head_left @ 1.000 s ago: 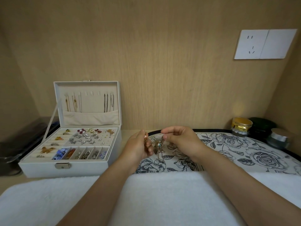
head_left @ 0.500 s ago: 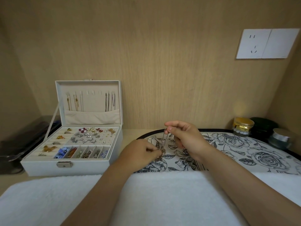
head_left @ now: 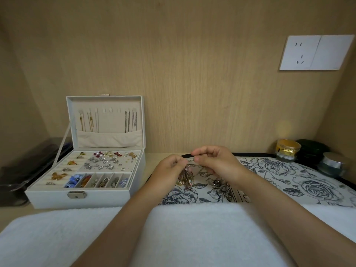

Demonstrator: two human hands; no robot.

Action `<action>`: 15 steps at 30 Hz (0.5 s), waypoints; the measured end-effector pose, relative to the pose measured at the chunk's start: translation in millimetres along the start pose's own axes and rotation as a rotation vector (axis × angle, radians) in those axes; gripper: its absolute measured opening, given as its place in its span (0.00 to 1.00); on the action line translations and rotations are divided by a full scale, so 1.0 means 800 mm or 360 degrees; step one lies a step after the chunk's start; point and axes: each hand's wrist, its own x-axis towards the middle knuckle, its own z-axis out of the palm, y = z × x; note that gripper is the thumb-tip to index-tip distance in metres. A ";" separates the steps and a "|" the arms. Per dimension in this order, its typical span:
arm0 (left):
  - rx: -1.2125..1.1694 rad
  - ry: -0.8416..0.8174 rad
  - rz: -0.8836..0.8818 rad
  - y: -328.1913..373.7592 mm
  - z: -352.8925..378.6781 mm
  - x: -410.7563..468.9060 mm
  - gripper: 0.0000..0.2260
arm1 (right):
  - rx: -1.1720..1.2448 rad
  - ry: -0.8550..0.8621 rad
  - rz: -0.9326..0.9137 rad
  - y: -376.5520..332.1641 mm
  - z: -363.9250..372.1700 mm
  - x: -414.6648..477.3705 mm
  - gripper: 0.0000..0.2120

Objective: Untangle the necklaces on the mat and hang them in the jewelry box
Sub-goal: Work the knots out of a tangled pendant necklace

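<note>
The person's left hand (head_left: 169,170) and right hand (head_left: 216,163) now meet at one height above the far part of the floral, black-rimmed fabric mat (head_left: 289,176). Half a second ago the right hand was raised above the left, drawing a strand upward. The left fingers (head_left: 180,162) curl round the top of the tangled clump of gold and rose-toned chain necklaces (head_left: 185,177), which hangs below them; whether its lower end touches the mat cannot be told. The right fingers (head_left: 195,159) pinch narrowly at a fine strand just beside the left fingertips. The hands closing together probably means that the pull freed no chain and a fresh hold on the knot is being taken, so untangling is the step in hand and nothing from this clump is ready to hang. The open white leatherette jewelry box (head_left: 86,197) stands apart to the left on the pale wooden bench (head_left: 152,157), with a few chains on its lid hooks (head_left: 110,110) and the middle hooks bare.
</note>
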 end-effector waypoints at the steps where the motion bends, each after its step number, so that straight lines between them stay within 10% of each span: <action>1: -0.0062 -0.0001 -0.0012 0.000 0.000 0.001 0.13 | -0.0078 0.0016 0.0000 0.000 -0.001 0.000 0.07; 10: -0.0126 -0.0018 -0.0054 0.001 0.002 0.001 0.14 | -0.0385 0.0374 -0.0080 0.004 0.001 0.004 0.04; 15: -0.0358 -0.0047 -0.0136 0.000 -0.004 0.002 0.15 | 0.0659 0.0167 0.0308 -0.004 0.001 0.003 0.07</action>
